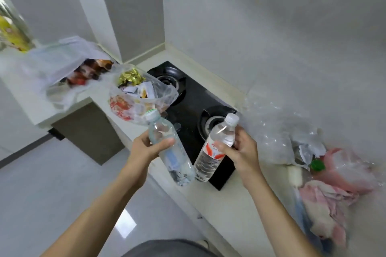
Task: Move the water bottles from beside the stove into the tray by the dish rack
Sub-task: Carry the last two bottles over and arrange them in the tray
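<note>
now, two hands each hold a water bottle above the front edge of a black stove.

the left hand [149,146] is wrapped around the upper part of a clear bottle with a green-trimmed cap [170,149], tilted with its base toward the viewer. the right hand [240,152] grips the red-labelled bottle [215,148], white cap up, leaning the other way; the two bases nearly touch. both are lifted off the pale counter [219,204], over the stove [194,100]. clear bags of snacks [142,94] sit left of the stove; crumpled plastic and a pink bag [342,165] lie to its right.
</note>
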`<state>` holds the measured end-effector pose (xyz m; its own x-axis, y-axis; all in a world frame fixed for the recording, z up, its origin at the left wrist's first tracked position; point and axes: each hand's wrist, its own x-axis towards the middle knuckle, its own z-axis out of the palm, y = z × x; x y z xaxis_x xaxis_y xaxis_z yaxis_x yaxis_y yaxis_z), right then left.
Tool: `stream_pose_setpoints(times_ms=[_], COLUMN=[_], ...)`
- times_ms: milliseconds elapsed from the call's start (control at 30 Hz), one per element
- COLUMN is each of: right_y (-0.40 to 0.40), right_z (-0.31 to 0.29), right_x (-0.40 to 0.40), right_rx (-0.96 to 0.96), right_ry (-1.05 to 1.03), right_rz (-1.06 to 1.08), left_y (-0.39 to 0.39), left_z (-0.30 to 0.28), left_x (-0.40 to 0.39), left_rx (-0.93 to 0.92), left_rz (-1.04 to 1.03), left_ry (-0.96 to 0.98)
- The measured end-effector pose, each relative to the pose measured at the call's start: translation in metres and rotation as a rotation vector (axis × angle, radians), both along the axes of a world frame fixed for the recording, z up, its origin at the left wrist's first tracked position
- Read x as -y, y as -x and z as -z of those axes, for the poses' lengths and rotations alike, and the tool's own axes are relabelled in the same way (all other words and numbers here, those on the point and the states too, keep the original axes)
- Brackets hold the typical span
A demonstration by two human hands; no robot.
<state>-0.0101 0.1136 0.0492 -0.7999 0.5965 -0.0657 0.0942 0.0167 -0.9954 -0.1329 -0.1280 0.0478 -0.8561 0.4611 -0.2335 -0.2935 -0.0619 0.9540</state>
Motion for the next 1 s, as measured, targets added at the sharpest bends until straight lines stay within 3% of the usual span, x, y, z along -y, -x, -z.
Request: stream_pose_setpoints(times_ms=[133, 367, 733, 1000], right_y=[0.061, 0.158, 0.303, 0.414], right_z=[-0.037, -0.066, -0.046, -0.033], right_x=[0.11, 0.319, 0.624, 0.844], right_rx=[-0.089, -0.131, -0.085, -0.115], right_ry=[0.158, 0.223, 0.232, 0.109], right_rz=[-0.113, -0.423, -0.951, -1.276], left_y=[0.023, 0.056, 0.074, 0.14], left_z=[-0.027, -0.046, -0.046, -0.053], left_x=[0.111, 0.314, 0.597, 0.773], left_rx=[-0.027, -0.049, -0.058, -0.125], left_rz=[-0.137, -0.4, -0.968, -1.244], left_ry=[-0.026, 0.002, 0.032, 0.175])
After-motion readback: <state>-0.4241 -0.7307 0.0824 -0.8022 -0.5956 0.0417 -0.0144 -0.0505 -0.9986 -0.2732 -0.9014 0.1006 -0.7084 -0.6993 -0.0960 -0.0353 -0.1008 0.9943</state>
